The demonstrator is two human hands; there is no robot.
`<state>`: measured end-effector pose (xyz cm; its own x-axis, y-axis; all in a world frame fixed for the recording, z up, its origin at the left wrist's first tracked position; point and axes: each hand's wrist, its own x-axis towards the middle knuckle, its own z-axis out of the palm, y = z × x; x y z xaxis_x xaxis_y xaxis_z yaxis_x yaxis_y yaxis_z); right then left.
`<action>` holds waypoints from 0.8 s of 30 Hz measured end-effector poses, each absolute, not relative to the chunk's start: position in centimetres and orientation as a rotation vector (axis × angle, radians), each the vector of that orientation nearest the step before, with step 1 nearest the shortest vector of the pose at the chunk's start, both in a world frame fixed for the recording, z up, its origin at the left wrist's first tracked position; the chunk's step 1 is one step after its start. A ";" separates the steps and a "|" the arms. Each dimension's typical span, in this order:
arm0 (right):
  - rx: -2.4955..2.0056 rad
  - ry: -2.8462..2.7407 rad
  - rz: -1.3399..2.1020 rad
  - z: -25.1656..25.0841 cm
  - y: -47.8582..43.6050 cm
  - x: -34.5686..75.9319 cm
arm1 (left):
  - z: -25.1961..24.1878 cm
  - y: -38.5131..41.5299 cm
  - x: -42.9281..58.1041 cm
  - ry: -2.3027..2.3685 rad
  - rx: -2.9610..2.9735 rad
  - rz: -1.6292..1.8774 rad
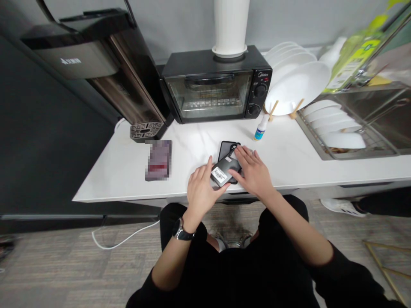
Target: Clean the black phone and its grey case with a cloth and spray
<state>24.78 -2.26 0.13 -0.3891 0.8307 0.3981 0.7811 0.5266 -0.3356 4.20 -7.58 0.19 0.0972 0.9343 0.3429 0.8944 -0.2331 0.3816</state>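
The phone [225, 167] lies aslant over what looks like a black case [224, 150] on the worktop [112, 171], label side up, between both hands. The left hand [201, 190], thumb and forefinger spread, frames its near left end. The right hand [256, 174] has its fingers close together at the far end; whether they pinch I cannot tell. A bottle [261, 128] stands beyond.

A white countertop [189, 143] carries a black toaster oven [210, 95], with a tall drinks dispenser [128, 72] just left of it, a blurred purplish item [159, 160] to its front left, a partly covered dark phone case [224, 149] in front, a small bottle [260, 128] near its front right corner and a wooden plate rack [274, 110] to its right.
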 end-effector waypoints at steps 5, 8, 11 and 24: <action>-0.995 -2.413 0.274 0.4 -6.8 20.1 | -0.5 -7.4 3.9 1.912 2.272 0.800; -0.928 -2.457 0.296 0.4 -8.2 21.2 | -0.5 -7.5 4.0 1.933 2.259 0.797; -1.078 -2.406 0.218 0.2 -6.4 24.7 | -0.1 -7.6 4.2 1.880 2.270 0.821; -1.038 -2.442 0.268 0.7 -6.5 19.5 | -0.5 -7.8 4.0 1.880 2.274 0.823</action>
<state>19.54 -6.49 0.71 -0.6031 0.7192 0.3449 0.6271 0.6948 -0.3522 4.04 -7.77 -0.54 0.1034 0.9307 0.3507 0.8889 -0.2447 0.3872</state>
